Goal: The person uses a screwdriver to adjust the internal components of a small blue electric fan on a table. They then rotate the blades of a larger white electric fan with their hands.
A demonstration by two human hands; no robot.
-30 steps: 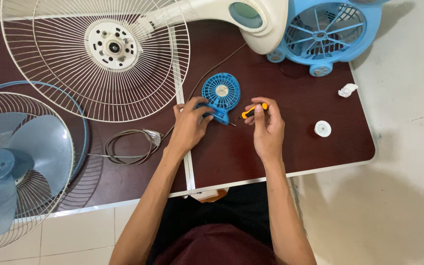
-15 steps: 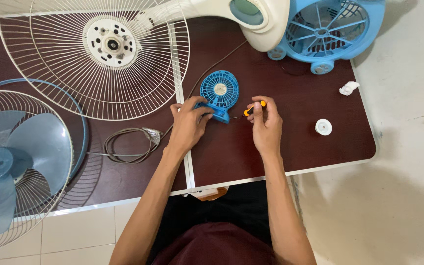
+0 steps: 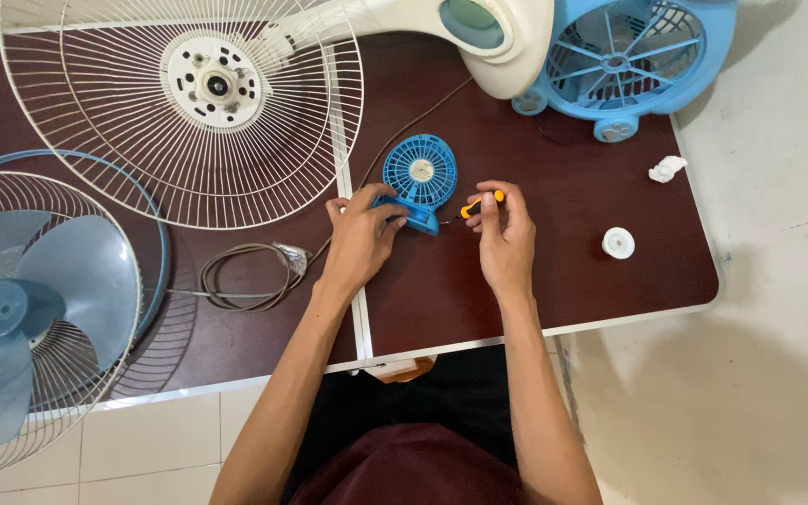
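Head view, near to far. Left hand (image 3: 359,238) grips the base of the small blue fan (image 3: 419,178), lying flat on the dark tabletop (image 3: 572,271). Right hand (image 3: 502,234), at 3 o'clock of the fan, is clenched on an orange-handled screwdriver (image 3: 479,204), tip toward the fan's base. Coiled cable (image 3: 240,276) lies at 9 o'clock of the left hand; white cap (image 3: 618,243) at 3 o'clock of the right. Beyond: white wire grille (image 3: 180,112) at 10 o'clock, blue fan housing (image 3: 624,56) at 1 o'clock.

Both hands (image 3: 362,238) (image 3: 502,238) forward, fingers curled
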